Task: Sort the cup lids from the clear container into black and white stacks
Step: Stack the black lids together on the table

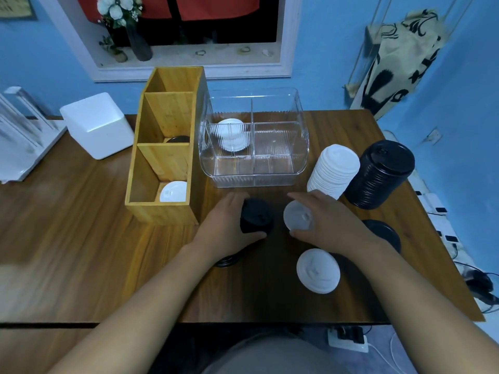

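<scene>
My left hand grips a black lid just in front of the clear container. My right hand holds a white lid beside it. White lids remain in the container's left compartment. To the right of the container stand a tall white stack and a tall black stack. A loose white lid lies near my right forearm. One black lid lies behind my right wrist, another under my left wrist.
A wooden three-bay organiser stands left of the container, with a white lid in its front bay and a black lid in the middle one. A white box sits further left. The table edge runs near my body.
</scene>
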A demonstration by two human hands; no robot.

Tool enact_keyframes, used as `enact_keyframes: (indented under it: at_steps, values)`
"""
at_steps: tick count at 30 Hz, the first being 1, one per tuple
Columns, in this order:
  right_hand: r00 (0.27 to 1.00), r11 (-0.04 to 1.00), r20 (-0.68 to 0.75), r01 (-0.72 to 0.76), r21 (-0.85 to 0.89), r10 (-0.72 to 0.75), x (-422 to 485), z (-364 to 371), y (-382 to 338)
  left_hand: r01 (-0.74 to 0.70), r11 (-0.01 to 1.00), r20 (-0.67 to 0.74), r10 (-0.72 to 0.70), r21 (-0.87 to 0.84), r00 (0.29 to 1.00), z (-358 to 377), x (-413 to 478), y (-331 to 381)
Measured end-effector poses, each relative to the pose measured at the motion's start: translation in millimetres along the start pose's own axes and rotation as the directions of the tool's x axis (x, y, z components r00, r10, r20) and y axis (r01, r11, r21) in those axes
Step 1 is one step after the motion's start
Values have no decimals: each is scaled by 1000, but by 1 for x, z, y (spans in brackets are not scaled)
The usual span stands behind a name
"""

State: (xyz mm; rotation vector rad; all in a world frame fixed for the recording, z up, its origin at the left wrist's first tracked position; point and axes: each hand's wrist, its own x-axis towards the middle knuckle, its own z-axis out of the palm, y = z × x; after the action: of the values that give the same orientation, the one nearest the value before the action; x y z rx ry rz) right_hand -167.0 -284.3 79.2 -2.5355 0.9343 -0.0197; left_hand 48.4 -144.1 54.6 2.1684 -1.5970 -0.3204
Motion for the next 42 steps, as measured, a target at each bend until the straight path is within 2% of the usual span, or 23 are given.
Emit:
enact_keyframes:
  at_steps: [4, 7, 10, 13, 17, 20, 22, 24, 28, 34, 38, 42]
  values:
    - [988, 972, -154, 33, 235, 4, -14, 10, 0, 20, 999, 11, -20, 26, 1000, 6, 1, 1]
    - [961, 925, -268, 44, 376, 63, -22, 29, 4, 5, 999, 17, -6, 37, 1000, 6, 3, 1]
    - [940, 902, -315, 16, 432, 134, -28, 40, 12, -11, 999, 37, 9, 37, 999, 5, 3, -1]
    - [960, 925, -257, -4, 379, 110, -30, 41, 20, -21, 999, 69, 19, 26, 997, 4, 4, -4]
    - [985, 975, -168, 12, 221, 26, -25, 32, 14, -69, 997, 163, 72, -27, 984, -7, 2, -7]
    - [988, 984, -72, 142, 108, -135, -7, 16, -2, -52, 997, 127, 59, -62, 990, -19, -14, -13]
    - [958, 960, 76, 272, 66, -277, 12, 7, -17, -48, 998, 100, 53, -52, 994, -22, -30, -21]
    - [910, 931, 207, 364, 8, -358, 33, 4, -31, -42, 999, 91, 44, -26, 995, -22, -46, -29]
    - [852, 897, 364, 433, -86, -376, 66, 7, -52, -22, 1000, 65, 23, -15, 998, -18, -63, -40]
    - [884, 904, 243, 424, -60, -399, 73, 7, -45, -34, 998, 30, 36, -56, 999, -16, -68, -48]
    - [935, 943, 168, 327, -56, -314, 69, 1, -40, -31, 997, 15, 32, -74, 999, -17, -76, -49]
    - [971, 973, 57, 229, 30, -230, 61, -10, -40, 2, 996, -11, -3, -86, 1000, -16, -81, -50]
